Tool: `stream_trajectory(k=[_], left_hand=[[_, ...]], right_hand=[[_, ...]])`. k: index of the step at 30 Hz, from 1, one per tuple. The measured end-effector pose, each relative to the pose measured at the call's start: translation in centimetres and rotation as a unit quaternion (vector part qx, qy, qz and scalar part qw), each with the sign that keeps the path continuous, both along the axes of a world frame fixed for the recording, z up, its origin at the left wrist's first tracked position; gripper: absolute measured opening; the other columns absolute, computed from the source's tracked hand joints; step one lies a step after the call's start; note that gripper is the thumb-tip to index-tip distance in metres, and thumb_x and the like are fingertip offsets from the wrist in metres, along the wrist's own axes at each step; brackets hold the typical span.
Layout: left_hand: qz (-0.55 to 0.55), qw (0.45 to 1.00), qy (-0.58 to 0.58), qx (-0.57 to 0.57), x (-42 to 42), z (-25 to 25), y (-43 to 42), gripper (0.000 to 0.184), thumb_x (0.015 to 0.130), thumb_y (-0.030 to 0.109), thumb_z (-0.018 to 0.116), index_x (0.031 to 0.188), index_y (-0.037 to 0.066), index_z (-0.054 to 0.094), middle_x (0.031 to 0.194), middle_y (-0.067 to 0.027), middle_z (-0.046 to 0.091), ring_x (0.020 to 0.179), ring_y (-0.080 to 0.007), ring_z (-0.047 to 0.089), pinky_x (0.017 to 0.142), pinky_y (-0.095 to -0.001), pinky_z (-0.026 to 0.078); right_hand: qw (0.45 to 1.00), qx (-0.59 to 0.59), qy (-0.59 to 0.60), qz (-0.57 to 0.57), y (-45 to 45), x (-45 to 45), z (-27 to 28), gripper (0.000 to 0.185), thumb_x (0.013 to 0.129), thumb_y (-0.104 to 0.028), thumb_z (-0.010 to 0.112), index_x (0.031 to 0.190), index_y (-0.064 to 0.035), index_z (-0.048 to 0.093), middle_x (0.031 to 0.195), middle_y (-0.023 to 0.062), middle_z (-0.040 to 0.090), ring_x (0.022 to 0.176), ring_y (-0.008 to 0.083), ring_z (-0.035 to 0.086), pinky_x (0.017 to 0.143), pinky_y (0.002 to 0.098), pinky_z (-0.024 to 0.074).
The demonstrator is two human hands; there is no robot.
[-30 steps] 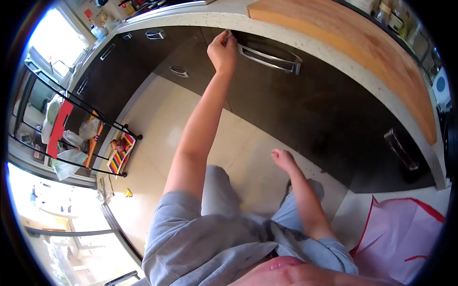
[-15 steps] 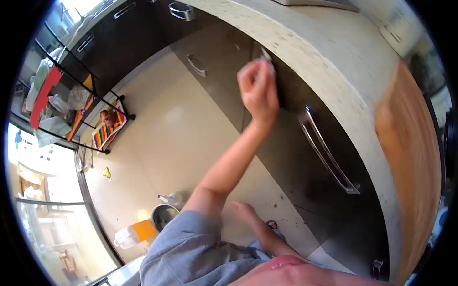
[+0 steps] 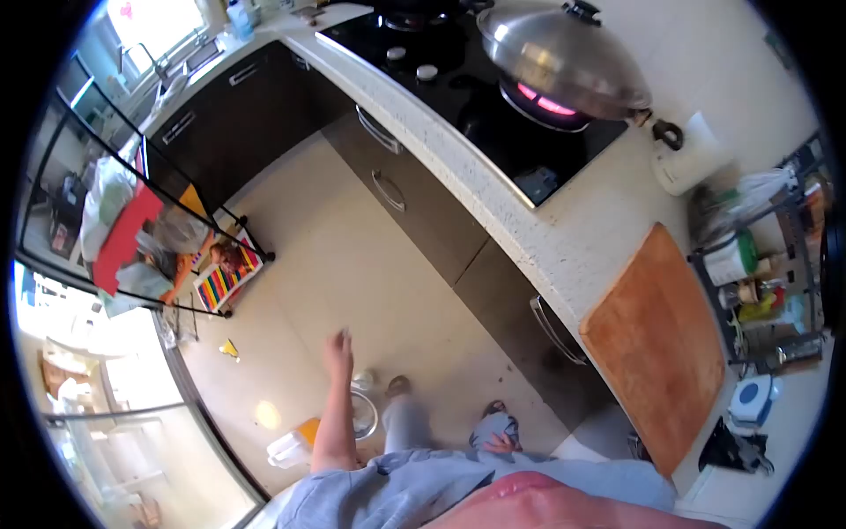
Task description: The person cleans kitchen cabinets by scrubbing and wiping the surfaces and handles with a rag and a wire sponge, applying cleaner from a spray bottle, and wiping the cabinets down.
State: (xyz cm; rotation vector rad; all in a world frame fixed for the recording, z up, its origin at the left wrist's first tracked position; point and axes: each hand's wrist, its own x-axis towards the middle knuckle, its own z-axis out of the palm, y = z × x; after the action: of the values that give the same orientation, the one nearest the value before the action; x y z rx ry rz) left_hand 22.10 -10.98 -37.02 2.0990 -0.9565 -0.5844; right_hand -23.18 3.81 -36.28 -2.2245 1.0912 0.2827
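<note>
My left hand (image 3: 337,354) hangs out over the tiled floor (image 3: 300,264), its fingers closed together. A small pale tip shows at the fingers, too small to name. Below it on the floor are a round metal basin (image 3: 374,416), a small clear bottle (image 3: 362,380) and a white jug with an orange part (image 3: 293,447), all partly behind my forearm. Down by my leg, my right hand (image 3: 500,443) rests with fingers spread on the grey cloth of my clothing, holding nothing visible.
A lidded steel wok (image 3: 564,57) stands over a glowing burner on the black cooktop (image 3: 480,132). A wooden board (image 3: 656,353) lies on the counter near a white kettle-like jug (image 3: 687,159). Dark cabinets with handles (image 3: 557,331) run below. A wheeled rack (image 3: 132,185) stands left.
My left hand has come away from the cabinet front by the counter edge, down and left over the floor. My right hand has drawn in to my leg. The view has tilted up, showing the cooktop.
</note>
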Motion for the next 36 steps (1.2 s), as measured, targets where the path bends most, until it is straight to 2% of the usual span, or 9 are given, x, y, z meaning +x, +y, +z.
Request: stream_trajectory(k=[6, 12, 15, 17, 18, 19, 26, 31, 36], left_hand=[[0.040, 0.951, 0.047, 0.302, 9.0, 2.5, 20.3, 0.031, 0.072, 0.030, 0.060, 0.079, 0.001, 0.066, 0.071, -0.0168, 0.064, 0.067, -0.0271, 0.063, 0.065, -0.0361, 0.047], [0.129, 0.916, 0.156, 0.346, 12.9, 6.4, 26.1, 0.025, 0.067, 0.024, 0.065, 0.074, 0.000, 0.066, 0.064, -0.0145, 0.062, 0.061, -0.0199, 0.061, 0.059, -0.0336, 0.047], [0.121, 0.928, 0.140, 0.325, 15.3, 4.8, 23.6, 0.024, 0.067, 0.022, 0.063, 0.075, -0.001, 0.066, 0.063, -0.0125, 0.062, 0.060, -0.0175, 0.060, 0.058, -0.0323, 0.047], [0.096, 0.929, 0.138, 0.331, 13.9, 8.1, 19.7, 0.026, 0.068, 0.021, 0.061, 0.080, -0.001, 0.066, 0.064, -0.0107, 0.062, 0.060, -0.0160, 0.059, 0.058, -0.0307, 0.047], [0.096, 0.936, 0.154, 0.302, 14.8, 5.1, 19.5, 0.028, 0.069, 0.023, 0.061, 0.081, -0.001, 0.065, 0.064, -0.0095, 0.062, 0.058, -0.0158, 0.058, 0.057, -0.0307, 0.046], [0.094, 0.939, 0.154, 0.292, 13.4, 8.2, 16.7, 0.027, 0.070, 0.023, 0.061, 0.080, -0.001, 0.065, 0.062, -0.0079, 0.061, 0.055, -0.0145, 0.056, 0.054, -0.0298, 0.045], [0.121, 0.952, 0.194, 0.205, 7.2, 12.5, 10.2, 0.025, 0.075, 0.023, 0.064, 0.082, -0.001, 0.065, 0.064, -0.0061, 0.062, 0.055, -0.0116, 0.055, 0.051, -0.0264, 0.044], [0.093, 0.958, 0.088, 0.258, 4.2, 13.3, 10.0, 0.030, 0.073, 0.025, 0.065, 0.089, 0.000, 0.065, 0.072, -0.0116, 0.065, 0.067, -0.0175, 0.061, 0.064, -0.0306, 0.047], [0.106, 0.957, 0.065, 0.262, 1.8, 18.4, 8.9, 0.028, 0.072, 0.022, 0.065, 0.088, 0.000, 0.065, 0.073, -0.0110, 0.065, 0.066, -0.0169, 0.061, 0.062, -0.0304, 0.047]], right_hand=[[0.960, 0.251, 0.089, -0.089, -2.8, 3.7, 11.9, 0.020, 0.083, -0.023, 0.050, 0.090, -0.0070, 0.060, 0.092, 0.0075, 0.059, 0.086, 0.0214, 0.055, 0.076, 0.0382, 0.0424], [0.866, 0.420, -0.173, -0.210, -16.2, 8.0, 30.2, 0.017, 0.086, -0.018, 0.050, 0.088, -0.0058, 0.062, 0.079, 0.0046, 0.062, 0.071, 0.0115, 0.057, 0.064, 0.0256, 0.0464], [0.865, 0.248, -0.258, -0.351, -25.4, 9.8, 50.0, 0.019, 0.087, -0.017, 0.049, 0.077, -0.0060, 0.061, 0.073, 0.0014, 0.061, 0.067, 0.0083, 0.056, 0.063, 0.0221, 0.0444], [0.862, 0.005, -0.342, -0.375, -30.9, 6.2, 52.5, 0.018, 0.087, -0.015, 0.048, 0.076, -0.0054, 0.058, 0.073, 0.0007, 0.058, 0.068, 0.0075, 0.054, 0.065, 0.0225, 0.0442], [0.827, -0.030, -0.366, -0.426, -34.3, 4.3, 53.5, 0.020, 0.088, -0.019, 0.048, 0.077, -0.0054, 0.058, 0.073, -0.0003, 0.057, 0.068, 0.0070, 0.052, 0.066, 0.0220, 0.0430], [0.799, -0.089, -0.389, -0.449, -37.2, 3.7, 56.0, 0.021, 0.088, -0.021, 0.050, 0.076, -0.0060, 0.058, 0.072, -0.0017, 0.056, 0.067, 0.0066, 0.051, 0.065, 0.0213, 0.0421], [0.865, -0.359, -0.213, -0.278, -60.8, 1.6, 58.0, 0.025, 0.081, -0.024, 0.058, 0.096, -0.0042, 0.063, 0.084, 0.0055, 0.064, 0.074, 0.0114, 0.058, 0.067, 0.0239, 0.0454], [0.885, -0.376, -0.123, -0.245, -71.6, 3.9, 55.0, 0.044, 0.068, -0.041, 0.066, 0.098, -0.0082, 0.064, 0.090, 0.0106, 0.064, 0.084, 0.0234, 0.061, 0.075, 0.0321, 0.0469], [0.916, -0.331, -0.042, -0.221, -73.8, 5.2, 55.5, 0.053, 0.065, -0.044, 0.069, 0.101, -0.0053, 0.062, 0.089, 0.0102, 0.065, 0.080, 0.0212, 0.062, 0.073, 0.0298, 0.0473]])
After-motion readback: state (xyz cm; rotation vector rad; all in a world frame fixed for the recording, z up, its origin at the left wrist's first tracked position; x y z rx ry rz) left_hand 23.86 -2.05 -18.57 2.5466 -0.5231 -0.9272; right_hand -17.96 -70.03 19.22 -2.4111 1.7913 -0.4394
